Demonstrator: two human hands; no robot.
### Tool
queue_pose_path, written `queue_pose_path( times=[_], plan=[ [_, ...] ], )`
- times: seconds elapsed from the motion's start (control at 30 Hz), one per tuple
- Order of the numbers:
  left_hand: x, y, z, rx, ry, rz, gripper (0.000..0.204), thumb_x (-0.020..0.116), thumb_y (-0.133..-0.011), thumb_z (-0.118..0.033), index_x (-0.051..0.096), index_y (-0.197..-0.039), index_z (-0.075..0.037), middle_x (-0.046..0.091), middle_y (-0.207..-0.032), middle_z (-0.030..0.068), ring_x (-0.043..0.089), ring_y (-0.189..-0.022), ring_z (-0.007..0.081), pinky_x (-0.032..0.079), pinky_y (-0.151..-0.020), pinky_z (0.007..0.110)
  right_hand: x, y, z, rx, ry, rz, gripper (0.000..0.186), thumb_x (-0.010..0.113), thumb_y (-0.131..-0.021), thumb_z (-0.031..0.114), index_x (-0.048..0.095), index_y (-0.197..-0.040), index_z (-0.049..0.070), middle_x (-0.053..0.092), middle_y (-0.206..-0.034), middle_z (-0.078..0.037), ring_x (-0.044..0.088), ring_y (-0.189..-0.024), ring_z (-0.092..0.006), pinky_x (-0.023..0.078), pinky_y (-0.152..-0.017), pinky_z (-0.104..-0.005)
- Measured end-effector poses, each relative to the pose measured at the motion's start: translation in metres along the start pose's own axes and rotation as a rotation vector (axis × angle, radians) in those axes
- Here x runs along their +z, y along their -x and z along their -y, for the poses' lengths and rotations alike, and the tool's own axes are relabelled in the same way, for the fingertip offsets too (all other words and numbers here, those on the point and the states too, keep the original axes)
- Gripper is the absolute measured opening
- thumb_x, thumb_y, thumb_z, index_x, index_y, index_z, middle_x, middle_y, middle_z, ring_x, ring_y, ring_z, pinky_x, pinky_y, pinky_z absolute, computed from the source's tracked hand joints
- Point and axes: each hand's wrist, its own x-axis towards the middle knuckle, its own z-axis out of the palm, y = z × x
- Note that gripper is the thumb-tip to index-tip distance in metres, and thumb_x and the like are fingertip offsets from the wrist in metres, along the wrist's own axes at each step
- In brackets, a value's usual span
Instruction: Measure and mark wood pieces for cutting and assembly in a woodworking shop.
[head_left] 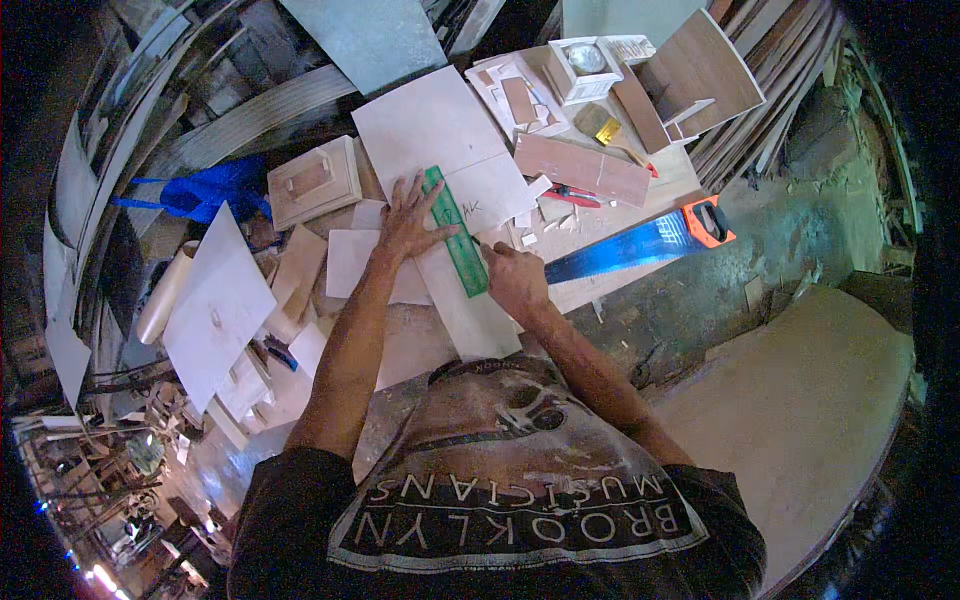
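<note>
A green ruler (pixel 460 240) lies slantwise on a thin pale wooden sheet (pixel 430 130). Flat on the sheet, my left hand (pixel 410 220) spreads its fingers, with the thumb and fingertips pressing the ruler's left side and upper end. On the ruler's other side, my right hand (pixel 517 280) is closed around a thin, dark-tipped tool (pixel 476 240) whose tip meets the ruler's right edge. The fingers hide most of the tool, so its kind is unclear. Handwritten marks are on the sheet beside the ruler.
Right of my right hand lies a handsaw (pixel 630 243) with an orange-and-black handle. Beyond are red pliers (pixel 573 195), a brush (pixel 612 131), a reddish board (pixel 583 170) and a small white wooden box (pixel 583 70). A framed panel (pixel 315 182) and a blue cloth (pixel 215 188) lie left.
</note>
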Motion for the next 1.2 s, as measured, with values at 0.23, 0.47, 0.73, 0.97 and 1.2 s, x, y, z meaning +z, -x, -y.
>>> queue_pose_path(
  times=[0.23,0.47,0.73,0.97,1.2],
  plan=[
    [0.0,0.0,0.0,-0.01,0.015,-0.005,0.099,0.064,-0.07,-0.075,0.029,-0.151,-0.03,0.011,-0.162,0.0086,0.008,-0.146,0.0413,0.022,-0.106,0.071,0.001,0.005,0.002,0.012,0.01,-0.014,0.04,0.061,-0.075,0.009,0.06,-0.115,0.008,0.066,-0.094,-0.008,0.069,-0.077,-0.0285,0.056,-0.063,-0.0408],
    [0.001,0.0,0.001,-0.003,0.045,-0.016,0.1,0.067,-0.068,-0.074,0.03,-0.151,-0.03,0.01,-0.162,0.0087,0.007,-0.146,0.0415,0.02,-0.107,0.071,-0.002,0.004,0.003,0.012,-0.055,-0.059,0.04,0.06,-0.074,0.009,0.06,-0.114,0.007,0.066,-0.092,-0.009,0.069,-0.074,-0.0295,0.056,-0.062,-0.0421],
    [0.0,0.001,0.0,-0.01,0.024,-0.019,0.099,0.068,-0.069,-0.072,0.03,-0.151,-0.031,0.011,-0.162,0.0098,0.008,-0.146,0.0419,0.021,-0.107,0.07,-0.001,0.0,0.001,-0.012,-0.046,-0.066,0.035,0.06,-0.075,0.009,0.06,-0.11,0.006,0.065,-0.089,-0.01,0.068,-0.074,-0.0312,0.056,-0.063,-0.0426],
    [-0.005,0.0,-0.005,-0.042,0.003,0.025,0.1,0.066,-0.069,-0.075,0.027,-0.151,-0.034,0.009,-0.162,0.0065,0.004,-0.147,0.0392,0.02,-0.11,0.067,-0.003,-0.041,-0.01,-0.079,-0.039,-0.081,0.024,0.057,-0.08,0.011,0.067,-0.102,0.009,0.067,-0.088,-0.011,0.069,-0.076,-0.0317,0.056,-0.067,-0.0425],
    [0.004,0.0,0.002,-0.019,0.004,0.006,0.103,0.065,-0.067,-0.076,0.023,-0.152,-0.036,0.007,-0.163,0.0043,0.002,-0.148,0.0393,0.018,-0.111,0.067,-0.007,-0.096,-0.014,-0.106,-0.023,-0.109,0.012,0.061,-0.079,0.016,0.07,-0.087,0.011,0.069,-0.084,-0.012,0.07,-0.079,-0.0318,0.057,-0.07,-0.0422]
  ],
)
